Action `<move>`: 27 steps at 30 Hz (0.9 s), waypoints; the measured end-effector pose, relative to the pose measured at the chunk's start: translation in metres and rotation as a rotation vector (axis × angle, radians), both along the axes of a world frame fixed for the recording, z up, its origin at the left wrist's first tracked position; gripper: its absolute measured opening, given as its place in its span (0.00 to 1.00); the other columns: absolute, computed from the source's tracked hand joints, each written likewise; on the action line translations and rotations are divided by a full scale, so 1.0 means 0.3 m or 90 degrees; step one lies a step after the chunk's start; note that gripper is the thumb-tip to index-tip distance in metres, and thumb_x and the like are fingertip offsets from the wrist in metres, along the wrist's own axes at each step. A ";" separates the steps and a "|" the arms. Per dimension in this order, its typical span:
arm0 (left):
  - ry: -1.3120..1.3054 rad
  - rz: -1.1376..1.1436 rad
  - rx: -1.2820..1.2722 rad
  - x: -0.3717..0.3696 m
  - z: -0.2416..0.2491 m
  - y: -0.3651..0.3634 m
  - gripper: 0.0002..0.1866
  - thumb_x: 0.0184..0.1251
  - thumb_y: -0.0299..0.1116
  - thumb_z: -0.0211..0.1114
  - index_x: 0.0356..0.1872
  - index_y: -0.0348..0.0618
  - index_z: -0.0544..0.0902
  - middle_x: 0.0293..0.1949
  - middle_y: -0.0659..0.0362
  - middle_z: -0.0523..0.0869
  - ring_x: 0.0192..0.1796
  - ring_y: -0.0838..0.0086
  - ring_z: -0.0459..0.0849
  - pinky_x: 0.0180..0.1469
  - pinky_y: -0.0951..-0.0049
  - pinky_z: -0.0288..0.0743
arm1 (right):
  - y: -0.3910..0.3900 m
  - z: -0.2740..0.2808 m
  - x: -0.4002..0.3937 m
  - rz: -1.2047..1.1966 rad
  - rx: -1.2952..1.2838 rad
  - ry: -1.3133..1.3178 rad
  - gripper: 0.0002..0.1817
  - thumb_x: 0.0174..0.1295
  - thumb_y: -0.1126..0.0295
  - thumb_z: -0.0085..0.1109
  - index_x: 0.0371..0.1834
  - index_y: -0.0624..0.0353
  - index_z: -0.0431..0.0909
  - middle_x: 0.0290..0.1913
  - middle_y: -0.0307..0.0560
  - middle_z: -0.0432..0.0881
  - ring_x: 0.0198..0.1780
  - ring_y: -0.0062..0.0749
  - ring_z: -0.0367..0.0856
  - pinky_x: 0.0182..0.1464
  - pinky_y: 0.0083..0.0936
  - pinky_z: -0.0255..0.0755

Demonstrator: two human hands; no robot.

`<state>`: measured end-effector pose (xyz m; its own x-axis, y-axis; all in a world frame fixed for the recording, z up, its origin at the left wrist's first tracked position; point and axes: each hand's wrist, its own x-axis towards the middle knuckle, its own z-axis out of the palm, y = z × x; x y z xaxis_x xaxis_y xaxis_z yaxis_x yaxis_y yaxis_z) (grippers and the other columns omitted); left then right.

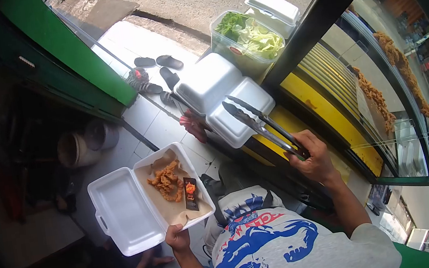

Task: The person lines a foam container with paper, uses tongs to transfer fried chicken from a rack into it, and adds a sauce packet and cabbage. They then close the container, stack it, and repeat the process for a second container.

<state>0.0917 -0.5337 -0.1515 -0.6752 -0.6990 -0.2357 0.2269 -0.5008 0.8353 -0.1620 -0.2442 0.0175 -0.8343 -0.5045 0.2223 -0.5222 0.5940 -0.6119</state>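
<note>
My left hand (178,238) grips the near edge of an open white foam takeaway box (126,210), its lid folded out to the left. Brown paper (147,176) lines the box. On the paper lie golden fried chicken (167,182) and a dark sauce sachet (190,194) with a red-orange print. My right hand (310,155) is closed around the handle end of metal tongs (264,130) with dark tips. The tongs' jaws are apart with nothing between them, over a closed foam box (240,114).
Another closed foam box (208,83) sits behind it. A clear tub (247,56) holds lettuce and green leaves. At right, a glass display case (324,103) contains fried pieces on racks. Sandals (169,75) lie on the white tiles, and buckets (71,149) stand at left.
</note>
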 end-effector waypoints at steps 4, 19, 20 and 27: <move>-0.208 -0.125 -0.045 -0.078 -0.030 -0.135 0.20 0.47 0.28 0.52 0.43 0.30 0.79 0.47 0.51 0.82 0.54 0.62 0.80 0.65 0.62 0.68 | -0.045 0.037 -0.044 0.005 0.062 -0.013 0.21 0.52 0.71 0.69 0.51 0.61 0.80 0.39 0.50 0.81 0.36 0.41 0.84 0.39 0.30 0.79; -0.054 -0.344 0.243 -0.829 0.233 -0.506 0.11 0.52 0.23 0.55 0.36 0.30 0.79 0.44 0.52 0.82 0.52 0.67 0.79 0.61 0.69 0.68 | -0.237 0.288 -0.311 -0.096 0.262 -0.009 0.22 0.50 0.68 0.70 0.49 0.60 0.80 0.41 0.45 0.81 0.36 0.40 0.84 0.39 0.33 0.79; -0.050 -0.378 0.222 -0.852 0.195 -0.541 0.14 0.51 0.25 0.54 0.40 0.30 0.79 0.44 0.54 0.82 0.53 0.67 0.78 0.62 0.70 0.66 | -0.247 0.326 -0.311 -0.110 0.312 -0.010 0.22 0.50 0.68 0.70 0.50 0.60 0.80 0.42 0.45 0.80 0.36 0.41 0.84 0.38 0.33 0.79; -0.088 -0.472 0.035 -1.020 0.013 -0.649 0.06 0.52 0.14 0.63 0.30 0.33 0.79 0.32 0.55 0.84 0.37 0.70 0.83 0.44 0.72 0.77 | -0.416 0.678 -0.380 -0.172 0.658 0.015 0.24 0.47 0.70 0.70 0.50 0.62 0.79 0.40 0.44 0.78 0.38 0.34 0.81 0.35 0.30 0.75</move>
<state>-0.2142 -0.7283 -0.1476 -0.9255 -0.0585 -0.3743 -0.2909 -0.5231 0.8011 -0.2758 -0.3689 0.2209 -0.9478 -0.2564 -0.1897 -0.3007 0.9167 0.2633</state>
